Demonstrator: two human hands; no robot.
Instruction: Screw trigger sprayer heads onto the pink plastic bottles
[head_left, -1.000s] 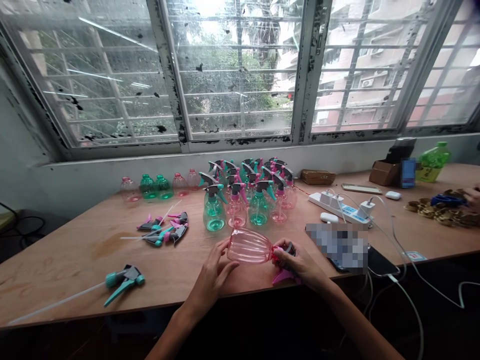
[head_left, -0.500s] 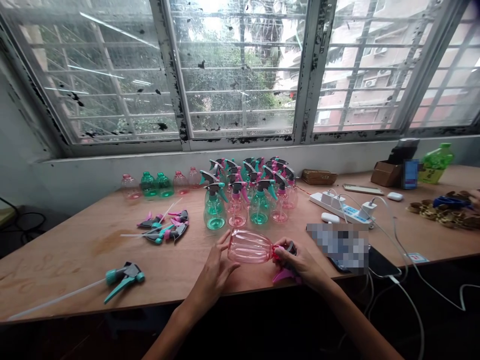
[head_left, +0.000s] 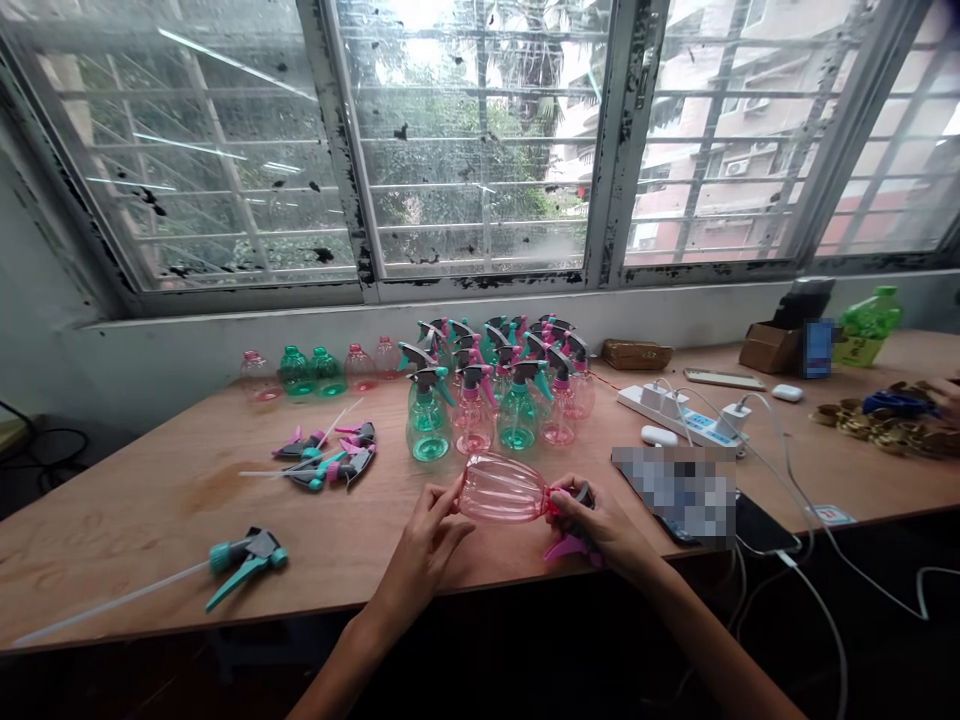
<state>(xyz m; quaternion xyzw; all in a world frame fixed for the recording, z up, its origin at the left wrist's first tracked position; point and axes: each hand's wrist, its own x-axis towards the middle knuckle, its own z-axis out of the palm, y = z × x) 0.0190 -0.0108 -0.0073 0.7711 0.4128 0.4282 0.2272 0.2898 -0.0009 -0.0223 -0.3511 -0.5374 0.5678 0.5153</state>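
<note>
A clear pink spray bottle (head_left: 502, 488) lies sideways in the air above the table's front edge, its base to the left and its neck to the right. My left hand (head_left: 424, 545) grips the base end between fingers and thumb. At the neck, my right hand (head_left: 596, 520) is closed around a grey and pink spray head (head_left: 571, 548), its pink trigger pointing down. The fingers partly hide the joint between head and neck. Behind the held bottle stand several green and pink spray bottles (head_left: 519, 415) with heads fitted.
Several headless bottles (head_left: 328, 372) line the wall at left. Loose spray heads (head_left: 330, 462) lie in front of them, and a teal one (head_left: 251, 560) near the front edge. At right are a power strip (head_left: 682, 420), cables, a phone (head_left: 765, 525) and another person's hand (head_left: 946, 400).
The left-hand end of the pink bottle has risen slightly and the bottle looks turned a little about its length. My left fingers have shifted on its base; my right hand stays nearly in place.
</note>
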